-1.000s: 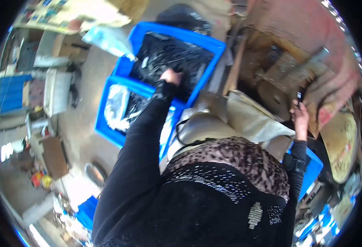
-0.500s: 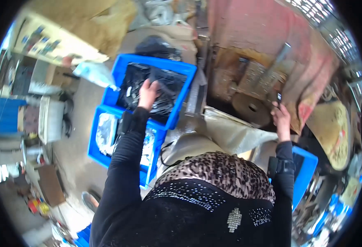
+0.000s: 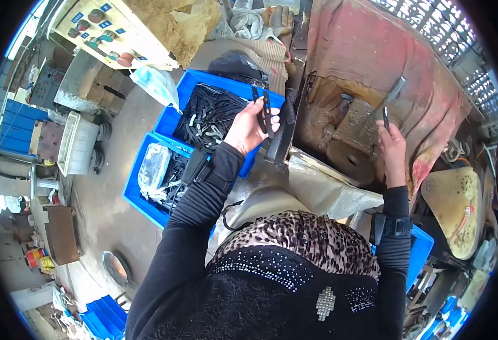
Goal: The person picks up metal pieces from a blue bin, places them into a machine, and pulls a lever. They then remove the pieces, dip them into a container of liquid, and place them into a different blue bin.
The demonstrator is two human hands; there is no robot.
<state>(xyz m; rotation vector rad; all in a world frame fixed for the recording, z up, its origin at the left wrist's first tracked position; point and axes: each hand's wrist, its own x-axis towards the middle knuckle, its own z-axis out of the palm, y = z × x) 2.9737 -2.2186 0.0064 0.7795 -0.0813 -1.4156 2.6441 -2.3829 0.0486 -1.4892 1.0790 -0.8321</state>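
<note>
Over the right rim of the upper blue bin, my left hand grips dark flat strips with holes along them, standing up between thumb and fingers. Many similar loose strips fill that bin. My right hand, at the right, is closed around a slim dark piece that pokes up from the fingers. Its exact kind is too small to tell. Just beyond it a metal pipe slants over a wet, rust-brown recess. A round brown disc with a centre hole lies in this recess, left of my right hand.
A second blue bin holds more strips and a clear plastic bag. A control panel with several knobs stands far left, a pale blue mask hanging by it. Red cloth drapes behind the recess. Another blue bin stands right.
My left hand has come up out of the strips in the upper bin and moved right, now holding strips. My right hand stays near the pipe with its dark piece.
</note>
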